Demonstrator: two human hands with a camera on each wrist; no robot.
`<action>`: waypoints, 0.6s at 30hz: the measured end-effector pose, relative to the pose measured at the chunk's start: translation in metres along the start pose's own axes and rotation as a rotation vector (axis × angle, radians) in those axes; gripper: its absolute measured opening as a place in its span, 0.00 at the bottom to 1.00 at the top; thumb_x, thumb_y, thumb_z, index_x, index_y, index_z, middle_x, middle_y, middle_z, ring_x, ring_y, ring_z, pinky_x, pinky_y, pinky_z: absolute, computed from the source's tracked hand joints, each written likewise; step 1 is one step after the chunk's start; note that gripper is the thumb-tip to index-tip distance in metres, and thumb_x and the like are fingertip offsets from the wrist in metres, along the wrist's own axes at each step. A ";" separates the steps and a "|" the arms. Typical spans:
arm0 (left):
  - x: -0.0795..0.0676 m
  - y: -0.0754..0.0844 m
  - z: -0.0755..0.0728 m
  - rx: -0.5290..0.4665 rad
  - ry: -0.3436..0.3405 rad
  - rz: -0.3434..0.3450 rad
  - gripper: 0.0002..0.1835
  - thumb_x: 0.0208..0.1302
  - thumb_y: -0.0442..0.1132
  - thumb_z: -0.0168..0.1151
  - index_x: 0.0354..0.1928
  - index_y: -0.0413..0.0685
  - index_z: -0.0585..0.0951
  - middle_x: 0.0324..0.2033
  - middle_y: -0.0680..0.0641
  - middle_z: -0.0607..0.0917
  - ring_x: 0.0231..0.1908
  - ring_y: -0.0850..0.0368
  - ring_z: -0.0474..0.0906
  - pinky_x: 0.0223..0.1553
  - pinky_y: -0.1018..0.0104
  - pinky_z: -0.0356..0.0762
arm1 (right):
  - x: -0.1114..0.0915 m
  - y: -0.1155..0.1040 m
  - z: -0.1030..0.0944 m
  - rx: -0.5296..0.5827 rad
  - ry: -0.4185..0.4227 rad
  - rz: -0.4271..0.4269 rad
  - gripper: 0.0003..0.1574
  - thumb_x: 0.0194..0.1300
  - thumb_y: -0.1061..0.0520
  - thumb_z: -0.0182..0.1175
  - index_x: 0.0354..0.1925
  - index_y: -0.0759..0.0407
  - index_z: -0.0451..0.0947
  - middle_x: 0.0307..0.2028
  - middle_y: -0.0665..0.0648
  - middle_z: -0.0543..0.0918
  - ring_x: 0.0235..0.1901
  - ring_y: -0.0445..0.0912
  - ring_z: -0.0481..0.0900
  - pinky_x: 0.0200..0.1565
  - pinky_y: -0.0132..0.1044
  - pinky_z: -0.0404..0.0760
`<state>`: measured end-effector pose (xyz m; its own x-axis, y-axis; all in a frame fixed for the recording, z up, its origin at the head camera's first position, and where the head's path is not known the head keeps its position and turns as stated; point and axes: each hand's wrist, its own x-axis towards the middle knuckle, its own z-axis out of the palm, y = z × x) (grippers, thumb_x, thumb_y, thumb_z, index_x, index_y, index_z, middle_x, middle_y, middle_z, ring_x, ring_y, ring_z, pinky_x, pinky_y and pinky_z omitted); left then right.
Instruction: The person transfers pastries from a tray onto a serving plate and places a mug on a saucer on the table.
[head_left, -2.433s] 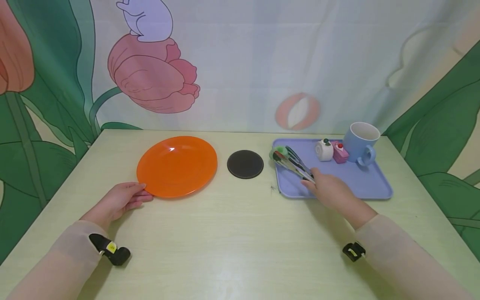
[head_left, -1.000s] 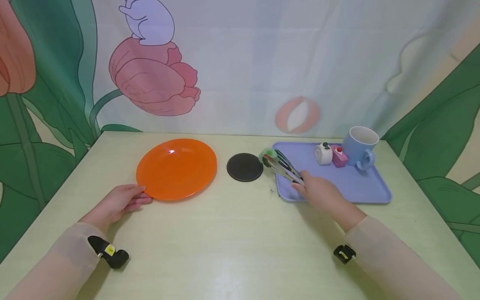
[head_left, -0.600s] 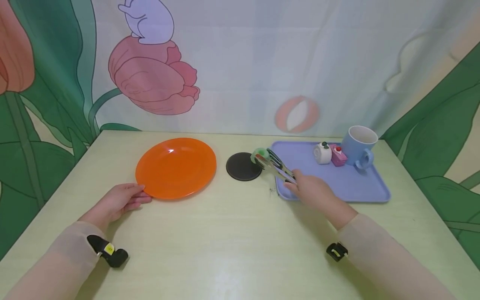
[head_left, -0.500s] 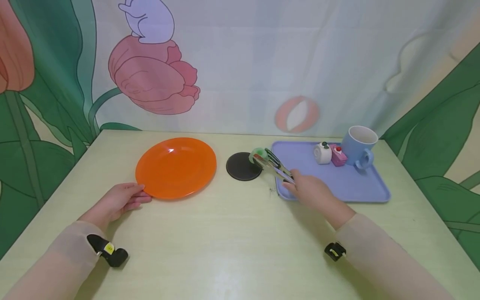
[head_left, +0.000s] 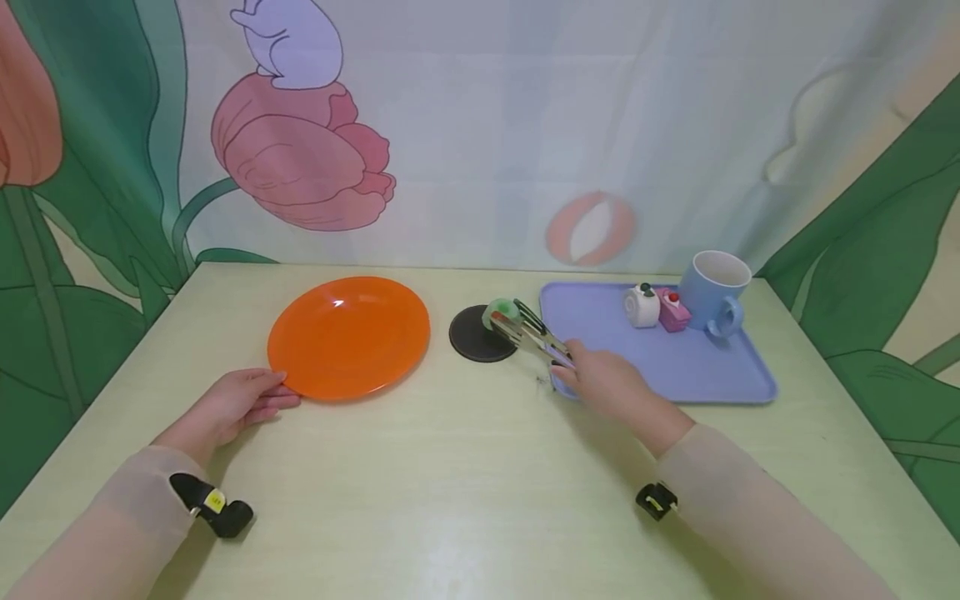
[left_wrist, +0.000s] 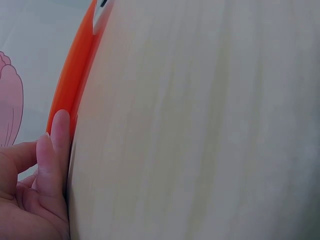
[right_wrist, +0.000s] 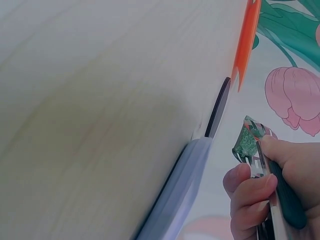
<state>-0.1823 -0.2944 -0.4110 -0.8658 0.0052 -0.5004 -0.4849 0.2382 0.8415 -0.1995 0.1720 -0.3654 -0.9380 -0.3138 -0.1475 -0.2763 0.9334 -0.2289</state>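
Observation:
At the table's left, my left hand [head_left: 232, 404] holds the near-left rim of an orange plate [head_left: 348, 337] between thumb and fingers. The plate lies flat. My right hand [head_left: 611, 385] grips metal serving tongs [head_left: 553, 346], whose dark handle shows in the right wrist view. Between the tongs' tips is a small green toy cake [head_left: 501, 311], round with a hollow top. Seen from the right wrist, the green toy cake [right_wrist: 246, 142] is held raised, clear of the surface. In the head view it overlaps the upper right of a black round coaster [head_left: 471, 340].
A lavender tray [head_left: 701, 371] stands at the right. On it are a white roll cake toy [head_left: 641, 308], a pink cake-slice toy [head_left: 672, 312] and a light blue mug [head_left: 712, 292]. Behind the pale wooden table [head_left: 420, 483] hangs a printed curtain [head_left: 465, 142].
The right hand has carried the tongs and green toy cake leftward, from the tray's left edge to over the coaster. The left hand keeps its hold on the plate, which stays put.

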 end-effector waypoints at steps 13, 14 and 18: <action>0.002 -0.002 -0.001 -0.017 -0.007 0.003 0.31 0.72 0.48 0.45 0.67 0.33 0.56 0.33 0.53 0.85 0.37 0.63 0.83 0.36 0.76 0.77 | 0.008 -0.009 0.004 0.008 -0.015 -0.004 0.31 0.70 0.40 0.47 0.57 0.63 0.62 0.21 0.56 0.72 0.21 0.49 0.71 0.22 0.40 0.69; 0.002 -0.002 -0.001 -0.018 -0.007 0.003 0.31 0.72 0.48 0.46 0.67 0.33 0.57 0.33 0.53 0.85 0.37 0.63 0.83 0.36 0.76 0.77 | 0.008 -0.010 0.004 0.009 -0.013 -0.004 0.31 0.70 0.40 0.47 0.56 0.62 0.62 0.21 0.56 0.72 0.21 0.50 0.71 0.22 0.41 0.70; 0.002 -0.002 -0.001 -0.021 -0.007 0.001 0.31 0.72 0.48 0.46 0.67 0.33 0.57 0.33 0.53 0.86 0.37 0.62 0.83 0.36 0.75 0.77 | 0.010 -0.013 0.004 0.012 -0.004 -0.018 0.29 0.70 0.40 0.48 0.54 0.62 0.63 0.21 0.56 0.72 0.22 0.51 0.72 0.23 0.43 0.71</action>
<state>-0.1833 -0.2961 -0.4134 -0.8654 0.0125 -0.5009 -0.4865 0.2181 0.8460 -0.2044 0.1563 -0.3675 -0.9321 -0.3310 -0.1471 -0.2903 0.9255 -0.2431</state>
